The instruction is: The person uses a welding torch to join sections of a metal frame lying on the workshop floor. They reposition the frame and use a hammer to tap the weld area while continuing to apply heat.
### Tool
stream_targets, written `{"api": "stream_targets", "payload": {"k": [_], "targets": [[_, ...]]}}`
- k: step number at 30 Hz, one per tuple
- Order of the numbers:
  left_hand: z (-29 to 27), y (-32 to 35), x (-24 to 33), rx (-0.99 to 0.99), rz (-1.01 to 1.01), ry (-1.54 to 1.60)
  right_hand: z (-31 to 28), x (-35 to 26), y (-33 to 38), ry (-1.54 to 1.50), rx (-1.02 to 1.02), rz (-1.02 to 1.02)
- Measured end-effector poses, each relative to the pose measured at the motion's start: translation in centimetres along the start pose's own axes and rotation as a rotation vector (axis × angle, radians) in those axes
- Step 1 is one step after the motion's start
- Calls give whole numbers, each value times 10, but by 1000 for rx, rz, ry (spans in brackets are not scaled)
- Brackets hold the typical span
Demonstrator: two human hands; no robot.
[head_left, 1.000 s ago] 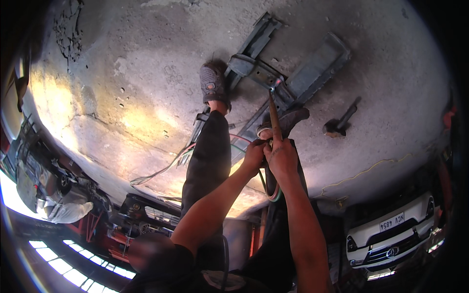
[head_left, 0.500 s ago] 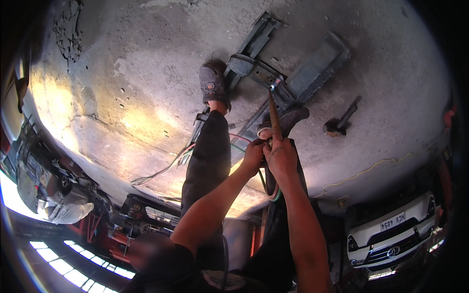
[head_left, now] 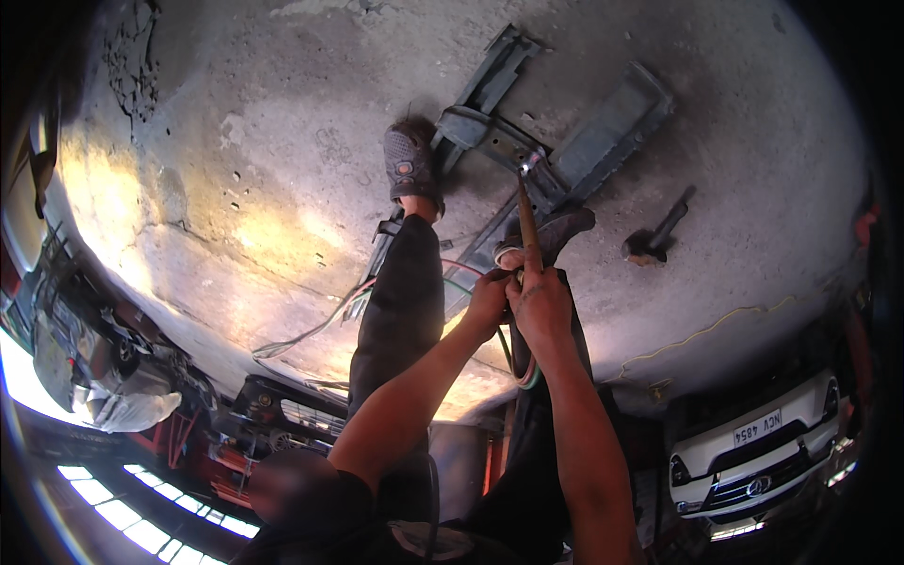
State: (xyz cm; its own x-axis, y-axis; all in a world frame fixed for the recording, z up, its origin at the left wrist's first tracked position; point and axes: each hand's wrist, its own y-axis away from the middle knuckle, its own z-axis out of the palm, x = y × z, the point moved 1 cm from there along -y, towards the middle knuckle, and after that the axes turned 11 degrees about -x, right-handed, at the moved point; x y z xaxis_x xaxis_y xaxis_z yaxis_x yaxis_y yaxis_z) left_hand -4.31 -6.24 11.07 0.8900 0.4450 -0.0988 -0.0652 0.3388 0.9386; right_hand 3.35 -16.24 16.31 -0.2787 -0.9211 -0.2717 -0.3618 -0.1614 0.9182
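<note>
My right hand point(head_left: 539, 299) is closed round a long brassy gas torch point(head_left: 528, 221), index finger stretched along it. My left hand point(head_left: 489, 299) is pressed against the right one at the torch's rear end, fingers closed; what exactly they pinch there is hidden. At the torch's tip a small bright flame point(head_left: 526, 169) glows against a dark metal frame point(head_left: 504, 141) on the floor. Red and green hoses point(head_left: 521, 367) run down from my hands. My left shoe point(head_left: 407, 155) stands beside the frame, and my right shoe point(head_left: 565, 231) is at its near part.
A hammer point(head_left: 664, 229) lies on the concrete floor point(head_left: 734, 151) right of the frame. Hoses point(head_left: 292, 344) trail across the floor at left. A yellow cord point(head_left: 702, 330) lies at right, near a white car point(head_left: 758, 452). Vehicle parts point(head_left: 282, 410) stand at lower left.
The flame's glow at the torch tip has changed slightly in shape. My hands, the torch and the metal frame stay almost exactly where they were.
</note>
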Motion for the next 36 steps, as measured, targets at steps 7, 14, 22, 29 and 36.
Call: {"api": "stream_targets", "payload": {"k": [7,14,22,29,36], "targets": [[-1,-1,0,-31,58,-31,-2,-2,1,-18,4,2],[-1,1,4,-68,43,-110,-6,-8,4,-3,40,46],[-8,-9,-8,-128,47,-174,-13,-10,4,-41,42,29],[-15,-14,-15,-130,120,-355,-12,-11,3,-24,45,43],[-9,-12,-10,-122,59,-257,-8,-5,1,-73,54,39]]}}
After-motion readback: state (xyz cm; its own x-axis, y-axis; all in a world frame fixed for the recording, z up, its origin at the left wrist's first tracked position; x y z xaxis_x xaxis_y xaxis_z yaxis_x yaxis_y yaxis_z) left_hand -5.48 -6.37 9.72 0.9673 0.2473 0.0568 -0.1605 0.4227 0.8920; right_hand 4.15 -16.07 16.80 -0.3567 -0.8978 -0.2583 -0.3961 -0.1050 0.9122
